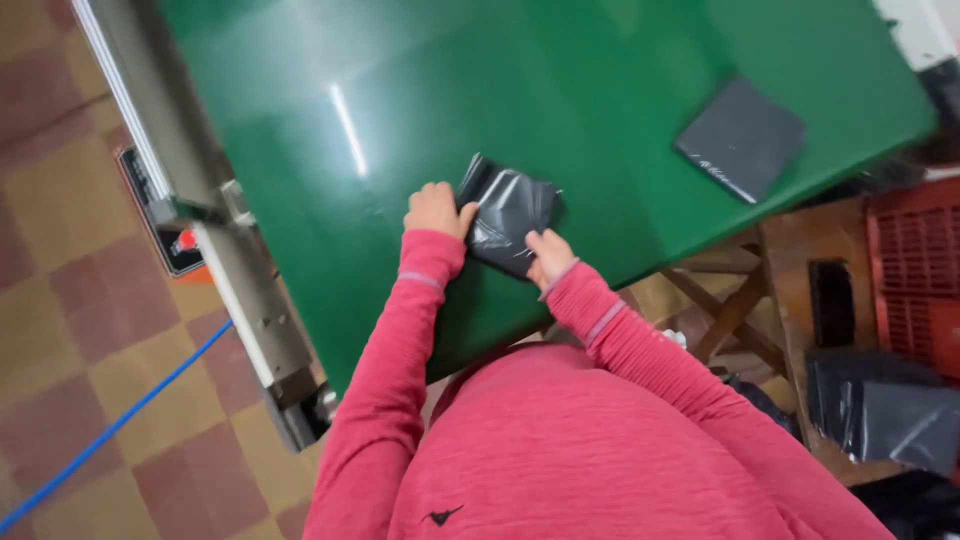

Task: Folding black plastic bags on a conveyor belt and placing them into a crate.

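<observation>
down on the green table [600, 100], both hands press a folded black plastic bag [508, 212] near its front edge. the left hand [436, 209] lies curled at the bag's left side, thumb touching it. the right hand [549, 255] rests on the bag's near corner, fingers bent over it. a flat stack of dark bags [741, 137] sits well apart, toward the table's right corner.

The bench [600, 90] has a smooth, glossy green top that mirrors the lamps, with a dull metal rail [200, 200] along its nine o'clock edge. The folded black bag [510, 215] is thin, shiny, creased plastic. At three o'clock stand a rough wooden stool [790, 260] and a red plastic crate [915, 270].
</observation>
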